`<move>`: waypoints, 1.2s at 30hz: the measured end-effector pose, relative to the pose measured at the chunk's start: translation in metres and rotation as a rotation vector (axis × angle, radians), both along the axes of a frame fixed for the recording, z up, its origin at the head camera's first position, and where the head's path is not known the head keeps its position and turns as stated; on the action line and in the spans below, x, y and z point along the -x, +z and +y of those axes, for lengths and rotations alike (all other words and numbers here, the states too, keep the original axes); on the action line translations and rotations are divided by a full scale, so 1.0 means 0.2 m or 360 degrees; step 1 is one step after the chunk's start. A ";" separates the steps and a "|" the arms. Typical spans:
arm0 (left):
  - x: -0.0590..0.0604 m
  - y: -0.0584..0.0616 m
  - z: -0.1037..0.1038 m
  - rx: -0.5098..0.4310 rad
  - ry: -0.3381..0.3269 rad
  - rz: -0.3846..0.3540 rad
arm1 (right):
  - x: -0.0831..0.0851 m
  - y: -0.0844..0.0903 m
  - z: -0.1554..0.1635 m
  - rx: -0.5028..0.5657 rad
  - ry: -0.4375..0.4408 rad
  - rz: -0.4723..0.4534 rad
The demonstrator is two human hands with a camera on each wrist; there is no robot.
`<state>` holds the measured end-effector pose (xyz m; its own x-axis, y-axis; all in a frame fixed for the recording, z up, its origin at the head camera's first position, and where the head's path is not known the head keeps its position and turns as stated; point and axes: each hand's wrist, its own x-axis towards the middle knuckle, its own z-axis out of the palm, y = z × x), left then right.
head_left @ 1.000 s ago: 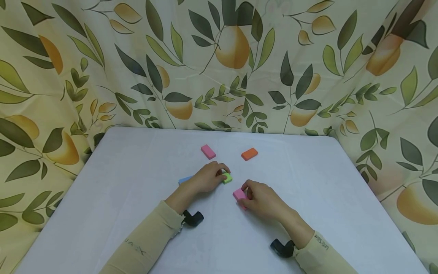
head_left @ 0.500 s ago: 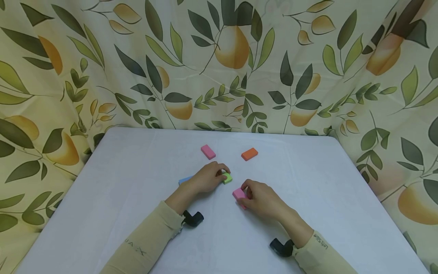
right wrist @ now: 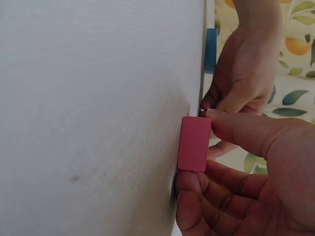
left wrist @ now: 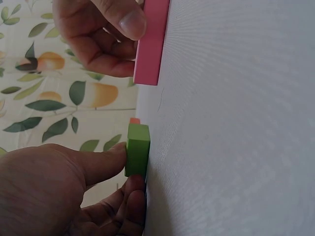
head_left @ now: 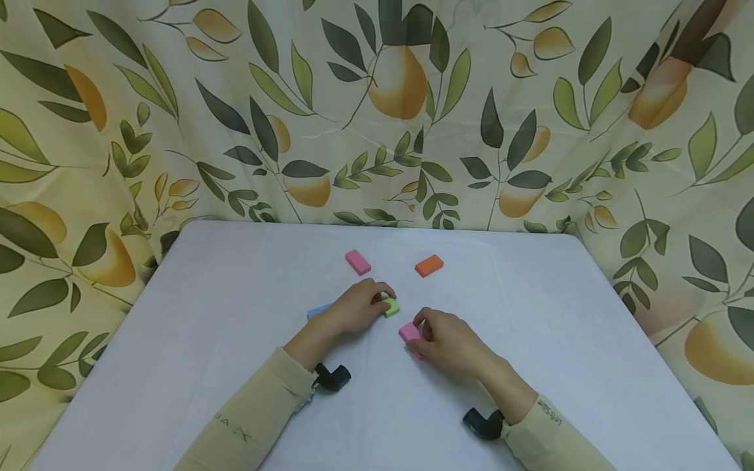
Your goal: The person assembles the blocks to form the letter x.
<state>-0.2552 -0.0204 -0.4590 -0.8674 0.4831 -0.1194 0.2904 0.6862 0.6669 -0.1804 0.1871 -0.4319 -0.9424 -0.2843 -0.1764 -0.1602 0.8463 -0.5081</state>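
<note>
Lying to the near right of the lime-green rectangular block point(head_left: 393, 307) pinched by the left hand point(head_left: 359, 306), the pink rectangular block point(head_left: 409, 331) is gripped by the right hand point(head_left: 452, 343).

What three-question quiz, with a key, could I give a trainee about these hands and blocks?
1. Which colour is the rectangular block in the grip of the left hand? A) blue B) green C) orange
2. True or false: a pink rectangular block is in the grip of the right hand.
3. In the head view, what lies right of the unheld pink rectangular block?

Key: 1. B, the green rectangular block; 2. True; 3. An orange rectangular block.
</note>
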 end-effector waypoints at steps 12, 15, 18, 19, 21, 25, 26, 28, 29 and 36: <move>-0.01 0.01 0.00 -0.0013 -0.0002 0.0014 | 0.00 0.01 0.00 0.0014 0.0011 0.0012; -0.01 0.01 0.00 -0.0019 -0.0007 0.0016 | 0.00 0.01 0.00 0.0014 0.0027 0.0029; -0.01 0.01 0.00 -0.0020 -0.0012 0.0022 | 0.00 0.01 0.00 0.0014 0.0037 0.0039; -0.01 0.01 0.00 -0.0021 -0.0013 0.0020 | 0.00 0.01 0.00 0.0012 0.0039 0.0041; -0.01 0.01 -0.01 -0.0018 -0.0011 0.0017 | 0.01 0.00 0.00 0.0011 0.0036 0.0039; -0.01 0.02 -0.01 -0.0014 -0.0004 0.0002 | 0.01 0.01 -0.01 0.0010 0.0013 0.0017; -0.01 0.02 -0.01 -0.0012 -0.0002 0.0000 | 0.01 0.01 -0.01 0.0012 0.0009 0.0011; -0.01 0.02 -0.01 -0.0013 -0.0001 0.0000 | 0.01 0.01 -0.01 0.0014 0.0003 0.0005; -0.01 0.02 -0.01 -0.0014 -0.0005 0.0003 | 0.02 0.01 -0.01 0.0017 0.0008 0.0009; -0.01 0.01 -0.01 -0.0018 -0.0035 0.0049 | 0.02 0.00 -0.01 0.0026 0.0049 0.0045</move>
